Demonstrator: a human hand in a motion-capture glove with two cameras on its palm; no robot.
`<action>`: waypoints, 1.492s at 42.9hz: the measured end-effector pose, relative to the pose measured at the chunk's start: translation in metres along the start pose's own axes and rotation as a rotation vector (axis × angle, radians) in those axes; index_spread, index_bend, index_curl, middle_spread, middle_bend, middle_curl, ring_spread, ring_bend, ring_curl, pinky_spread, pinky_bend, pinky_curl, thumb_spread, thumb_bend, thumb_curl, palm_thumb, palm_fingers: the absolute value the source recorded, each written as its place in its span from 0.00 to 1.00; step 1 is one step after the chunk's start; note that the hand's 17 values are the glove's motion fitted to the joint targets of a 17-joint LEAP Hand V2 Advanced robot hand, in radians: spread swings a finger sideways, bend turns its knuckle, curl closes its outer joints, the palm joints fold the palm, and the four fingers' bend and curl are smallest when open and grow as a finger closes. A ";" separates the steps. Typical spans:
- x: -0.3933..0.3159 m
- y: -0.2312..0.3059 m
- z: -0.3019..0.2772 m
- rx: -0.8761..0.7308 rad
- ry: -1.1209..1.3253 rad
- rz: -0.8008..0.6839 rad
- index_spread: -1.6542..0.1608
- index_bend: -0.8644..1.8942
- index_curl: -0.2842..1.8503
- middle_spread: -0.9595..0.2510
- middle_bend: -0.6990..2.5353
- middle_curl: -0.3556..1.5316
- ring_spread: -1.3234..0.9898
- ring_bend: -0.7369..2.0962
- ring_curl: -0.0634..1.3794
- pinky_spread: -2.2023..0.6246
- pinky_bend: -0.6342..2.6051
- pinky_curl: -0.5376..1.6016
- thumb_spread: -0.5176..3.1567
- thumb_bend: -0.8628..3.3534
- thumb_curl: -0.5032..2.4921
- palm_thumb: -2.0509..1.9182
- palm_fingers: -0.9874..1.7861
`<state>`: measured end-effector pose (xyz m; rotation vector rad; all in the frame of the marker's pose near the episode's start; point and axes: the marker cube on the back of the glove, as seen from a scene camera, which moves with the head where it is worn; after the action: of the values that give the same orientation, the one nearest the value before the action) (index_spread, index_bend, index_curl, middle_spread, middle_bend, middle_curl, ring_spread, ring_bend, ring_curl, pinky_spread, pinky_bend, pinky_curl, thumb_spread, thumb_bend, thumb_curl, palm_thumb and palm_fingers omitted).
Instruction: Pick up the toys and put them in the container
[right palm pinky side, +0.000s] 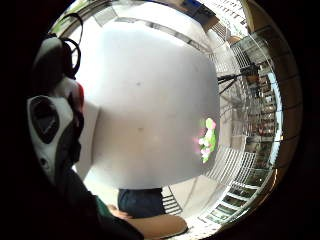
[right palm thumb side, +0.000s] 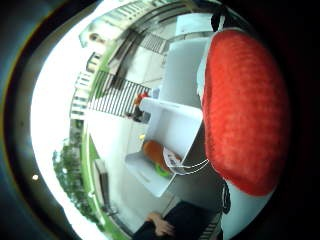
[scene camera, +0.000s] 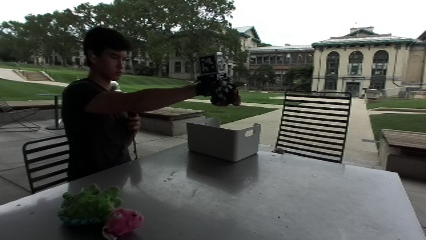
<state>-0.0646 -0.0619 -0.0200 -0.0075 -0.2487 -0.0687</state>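
My gloved right hand (scene camera: 218, 88) is raised above the white container (scene camera: 223, 141) at the table's far edge, fingers curled round a red knitted toy (scene camera: 234, 98). That red toy (right palm thumb side: 245, 110) fills much of the thumb side palm view, with the open container (right palm thumb side: 172, 127) beneath it. Inside the container lie an orange toy (right palm thumb side: 152, 150) and something green (right palm thumb side: 161, 172). A green plush toy (scene camera: 88, 204) with a pink part (scene camera: 123, 221) lies at the near left corner of the table (scene camera: 279, 200). The same green and pink toy (right palm pinky side: 207, 140) shows near the table's edge.
A black slatted chair (scene camera: 313, 125) stands behind the table on the right, another chair (scene camera: 45, 160) behind the person on the left. The person's bare left hand (right palm thumb side: 160, 225) stays low, near their lap.
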 end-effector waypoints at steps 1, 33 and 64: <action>-0.011 0.001 -0.001 0.003 0.007 -0.049 0.67 0.38 0.57 0.48 0.48 0.43 0.38 0.67 0.40 0.63 0.56 0.46 0.34 0.27 0.43 0.69 0.68; -0.122 -0.005 0.065 -0.086 0.150 -0.297 0.64 0.36 0.65 0.45 0.45 0.48 0.37 0.65 0.41 0.63 0.56 0.46 0.29 0.25 0.49 0.69 0.67; 0.063 -0.001 0.024 -0.008 0.295 -0.003 0.72 0.35 0.32 0.79 0.34 0.42 0.54 0.54 0.29 0.75 0.65 0.44 0.41 0.19 0.30 0.49 0.32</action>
<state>-0.0094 -0.0664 0.0185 -0.0051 0.0465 -0.0725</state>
